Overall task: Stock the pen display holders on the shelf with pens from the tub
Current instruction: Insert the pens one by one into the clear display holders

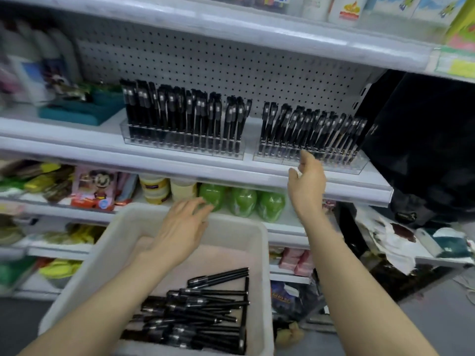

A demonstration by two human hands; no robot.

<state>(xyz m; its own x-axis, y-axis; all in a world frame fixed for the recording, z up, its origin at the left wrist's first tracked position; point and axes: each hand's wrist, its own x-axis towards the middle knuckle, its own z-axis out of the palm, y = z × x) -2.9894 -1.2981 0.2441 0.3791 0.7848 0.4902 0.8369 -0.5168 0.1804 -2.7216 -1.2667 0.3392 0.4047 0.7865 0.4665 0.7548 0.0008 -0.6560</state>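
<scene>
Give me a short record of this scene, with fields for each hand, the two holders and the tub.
left hand: open, empty, over the tub's far rim
right hand: open, empty, at the right holder's front
left holder: clear, nearly full, pens upright
right holder: clear, pens leaning right
tub: white, loose black pens piled at its near end

Two pen holders [182,142] [308,160] stand side by side on the shelf [180,163], pens upright in both. The tub [123,227] sits below and in front, loose pens [200,314] lying in its near end.
</scene>
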